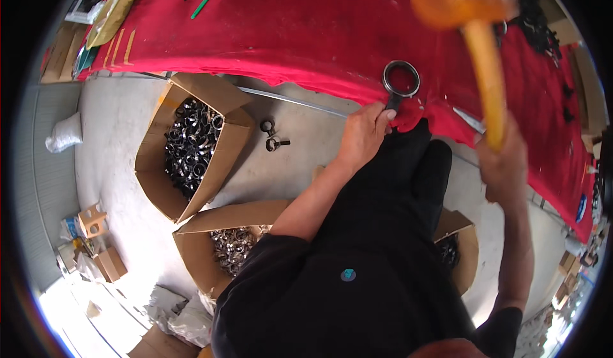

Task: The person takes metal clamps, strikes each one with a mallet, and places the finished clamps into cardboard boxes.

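Observation:
My left hand is closed on the black stem of a ring-shaped part. The part's round dark loop has a shiny inner rim and lies over the near edge of the red-covered table. Raised at the right, my right hand is wrapped round the yellow handle of a mallet. Its orange head is blurred and hangs above the table, up and to the right of the ring, apart from it.
A red cloth covers the table, with a green pen on it. On the floor at left stands a cardboard box of black ring parts; another box holds silvery ones. Two loose rings lie beside them.

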### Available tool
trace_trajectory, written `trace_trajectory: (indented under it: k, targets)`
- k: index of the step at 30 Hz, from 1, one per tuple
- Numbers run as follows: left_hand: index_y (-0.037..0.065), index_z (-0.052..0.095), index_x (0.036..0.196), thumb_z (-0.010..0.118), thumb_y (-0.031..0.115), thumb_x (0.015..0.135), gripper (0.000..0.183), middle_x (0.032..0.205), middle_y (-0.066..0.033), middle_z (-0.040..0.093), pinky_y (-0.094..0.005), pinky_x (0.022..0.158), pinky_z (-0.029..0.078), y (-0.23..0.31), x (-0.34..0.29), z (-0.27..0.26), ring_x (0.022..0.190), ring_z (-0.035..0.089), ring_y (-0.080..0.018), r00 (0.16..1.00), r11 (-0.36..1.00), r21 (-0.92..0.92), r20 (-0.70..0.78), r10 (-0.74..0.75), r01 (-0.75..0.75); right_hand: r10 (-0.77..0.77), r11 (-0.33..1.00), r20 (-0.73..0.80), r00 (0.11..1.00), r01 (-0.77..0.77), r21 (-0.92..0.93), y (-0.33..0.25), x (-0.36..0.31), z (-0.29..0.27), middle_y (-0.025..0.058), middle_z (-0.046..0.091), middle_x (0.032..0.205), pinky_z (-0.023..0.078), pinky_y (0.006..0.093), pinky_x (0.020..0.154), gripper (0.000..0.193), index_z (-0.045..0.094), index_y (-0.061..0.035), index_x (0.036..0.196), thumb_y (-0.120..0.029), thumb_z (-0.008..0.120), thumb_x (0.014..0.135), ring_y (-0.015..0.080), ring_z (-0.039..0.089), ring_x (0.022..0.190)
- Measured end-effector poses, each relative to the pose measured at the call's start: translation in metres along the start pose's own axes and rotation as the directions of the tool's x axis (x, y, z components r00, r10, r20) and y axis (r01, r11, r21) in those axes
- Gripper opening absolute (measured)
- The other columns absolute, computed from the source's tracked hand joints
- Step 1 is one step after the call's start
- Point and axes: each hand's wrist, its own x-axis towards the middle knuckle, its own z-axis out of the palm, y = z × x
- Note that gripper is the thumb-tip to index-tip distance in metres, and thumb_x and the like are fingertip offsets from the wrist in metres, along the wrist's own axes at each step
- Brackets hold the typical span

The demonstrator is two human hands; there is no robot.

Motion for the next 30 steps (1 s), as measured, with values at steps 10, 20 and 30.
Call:
trace_trajectory:
  k: [10,20,30]
  targets:
    - [-0.004,0.059,0.088,0.062,0.016,0.103,0.025,0.077,-0.0189,0.065,-0.038,0.06,0.053,0.012,0.007,0.013,0.067,0.07,-0.0257,0.999,0.993,-0.115,0.018,0.035,-0.032,-0.235,0.943,0.074,0.969,0.245,-0.227,0.102,0.011,0.021,0.0135,0.06,0.079,0.055,0.0394,0.063,0.025,0.056,0.0007,0.111,-0.006,0.062,0.088,0.0258,0.066,0.07]
    - [-0.005,0.065,0.1,0.061,0.018,0.106,0.025,0.083,-0.0127,0.069,-0.0329,0.069,0.06,-0.006,0.009,0.006,0.076,0.073,-0.018,0.997,0.967,-0.246,0.066,-0.049,0.064,0.329,0.84,0.238,0.914,-0.398,0.369,0.009,-0.01,-0.02,0.0027,0.051,0.068,0.039,0.0273,0.042,0.013,0.053,-0.0038,0.1,-0.003,0.06,0.089,0.0108,0.049,0.045]
    - [-0.005,0.065,0.101,0.055,0.023,0.109,0.03,0.088,-0.0111,0.07,-0.0316,0.072,0.06,-0.02,0.011,-0.002,0.078,0.072,-0.0171,0.997,0.996,-0.092,0.076,-0.015,0.022,0.199,0.974,0.161,0.967,-0.213,0.079,0.05,-0.008,0.013,0.0175,0.061,0.073,0.051,0.0387,0.05,0.028,0.055,0.0022,0.115,-0.004,0.055,0.088,0.0277,0.064,0.055]
